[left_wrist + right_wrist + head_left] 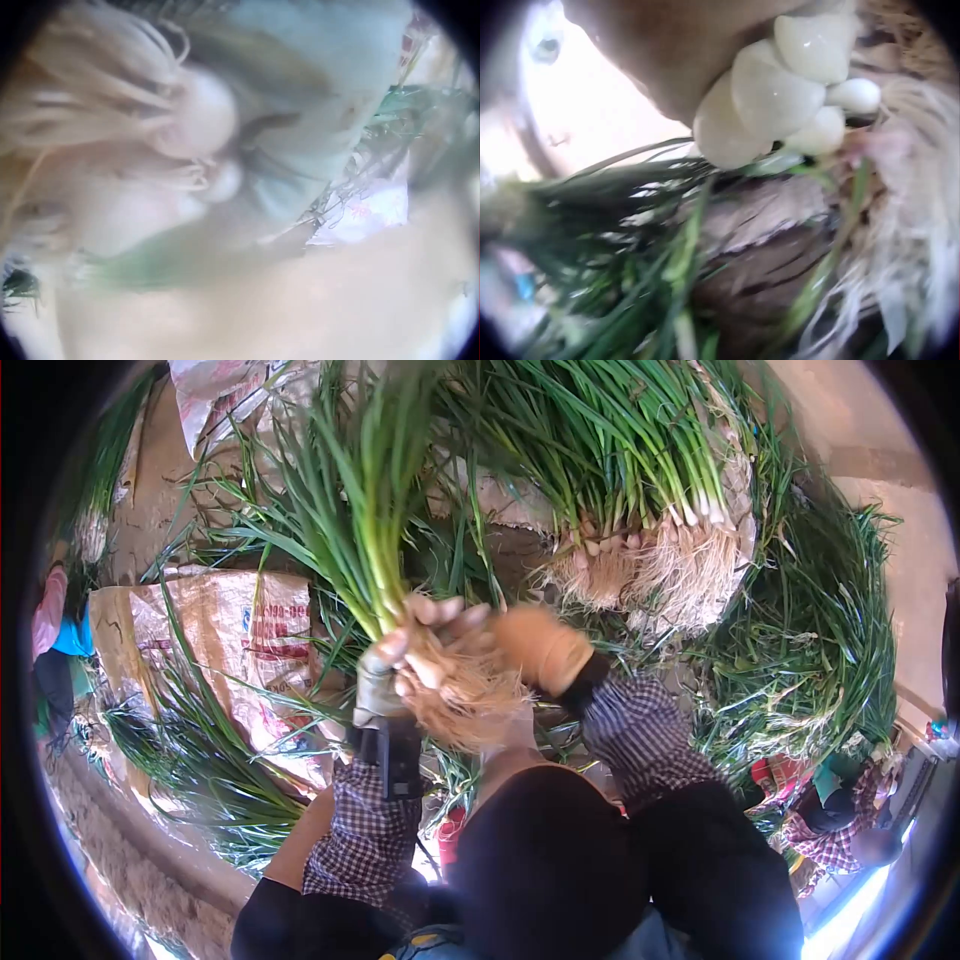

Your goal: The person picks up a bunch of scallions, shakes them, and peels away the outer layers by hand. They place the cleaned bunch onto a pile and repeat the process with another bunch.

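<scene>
A bunch of green onions [385,545] leans up and left in the head view, its pale roots [470,695] hanging below. My left hand [385,665], partly covered in pale cloth, grips the stems just above the bulbs. From the other side, my blurred right hand [540,648], in an orange-tan covering, has its fingers curled over the base of the bunch. In the left wrist view a white bulb [201,112] and roots lie beside the pale cloth. The right wrist view has smooth pale rounded shapes [772,90] by the roots [907,195]; fingertips or bulbs, I cannot tell.
More green onions [690,510] lie in a row at the upper right, roots towards me. Loose leaves [800,650] are heaped on the right. A printed sack [270,630] lies on the left. Other people sit at the far left and lower right [840,820].
</scene>
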`<action>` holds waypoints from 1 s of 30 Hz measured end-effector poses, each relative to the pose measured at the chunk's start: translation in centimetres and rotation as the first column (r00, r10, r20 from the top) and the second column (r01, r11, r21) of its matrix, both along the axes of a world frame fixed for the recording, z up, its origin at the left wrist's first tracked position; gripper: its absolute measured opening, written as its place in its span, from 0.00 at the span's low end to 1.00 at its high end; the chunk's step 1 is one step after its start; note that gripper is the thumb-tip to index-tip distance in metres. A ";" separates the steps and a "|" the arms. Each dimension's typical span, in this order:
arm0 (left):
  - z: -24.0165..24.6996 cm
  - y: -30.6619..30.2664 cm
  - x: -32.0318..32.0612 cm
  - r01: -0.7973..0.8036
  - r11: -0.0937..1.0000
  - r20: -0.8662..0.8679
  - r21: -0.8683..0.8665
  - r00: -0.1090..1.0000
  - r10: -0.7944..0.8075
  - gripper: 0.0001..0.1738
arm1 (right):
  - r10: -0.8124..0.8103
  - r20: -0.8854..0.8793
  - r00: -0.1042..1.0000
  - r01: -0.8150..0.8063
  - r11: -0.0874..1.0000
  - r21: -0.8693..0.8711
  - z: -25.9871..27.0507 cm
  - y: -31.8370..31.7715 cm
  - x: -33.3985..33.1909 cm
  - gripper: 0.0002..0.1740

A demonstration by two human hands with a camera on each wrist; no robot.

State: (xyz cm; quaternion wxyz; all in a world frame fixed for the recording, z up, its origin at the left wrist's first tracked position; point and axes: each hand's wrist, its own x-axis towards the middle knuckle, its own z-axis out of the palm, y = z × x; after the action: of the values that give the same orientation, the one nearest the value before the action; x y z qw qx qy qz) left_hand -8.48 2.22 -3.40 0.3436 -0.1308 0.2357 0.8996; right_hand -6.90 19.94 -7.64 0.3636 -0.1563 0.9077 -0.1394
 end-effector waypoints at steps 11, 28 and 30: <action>-2.2 2.7 1.6 0.291 0.928 0.258 -0.231 0.938 -0.230 0.22 | -0.564 -0.383 0.732 0.665 0.715 0.217 0.8 6.4 -5.9 0.13; -1.2 0.6 1.0 0.175 0.983 0.197 -0.048 0.967 -0.162 0.15 | -0.706 0.636 0.312 0.814 -0.147 -0.562 -0.7 -0.5 -2.2 0.17; -0.3 0.5 1.2 0.203 0.975 0.214 -0.094 0.960 -0.179 0.16 | -0.821 0.548 0.161 0.856 -0.160 -0.491 -0.9 1.9 -2.7 0.18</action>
State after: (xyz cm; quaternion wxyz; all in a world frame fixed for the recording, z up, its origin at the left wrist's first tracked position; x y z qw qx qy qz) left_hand -7.32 2.73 -3.67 0.4434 -0.2187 0.2618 0.8289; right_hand -9.64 21.85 -8.55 0.1029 0.3436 0.6250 -0.6934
